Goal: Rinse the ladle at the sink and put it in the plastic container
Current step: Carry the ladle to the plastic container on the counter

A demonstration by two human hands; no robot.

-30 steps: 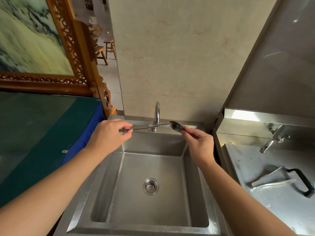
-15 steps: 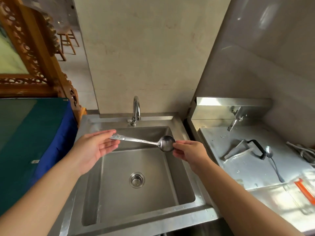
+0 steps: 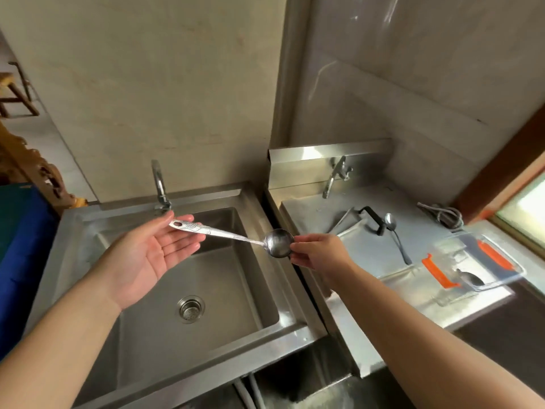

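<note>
- Steel throughout: your slim stainless ladle with the embossed, pierced handle (image 3: 224, 233) hangs level above the right half of the square steel sink (image 3: 88, 228), with its bowl over the sink's right rim.
- Your right hand (image 3: 317, 253) pinches the bowl's edge between thumb and fingers (image 3: 306, 238), so it carries the ladle; gripping at the bowl looks meant to leave the handle free.
- Your left hand (image 3: 153, 252) lies palm up, fingers spread wide, with only the handle's tip across the fingertips. It supports and does not grip.
- No water runs from the curved chrome tap (image 3: 159, 184), so rinsing seems finished.
- Your right forearm reaches out from the lower right, over the gap between sink and bench.
- Near the steel bench's (image 3: 339, 219) front right corner waits the clear plastic container with orange clips (image 3: 472, 261).
</note>
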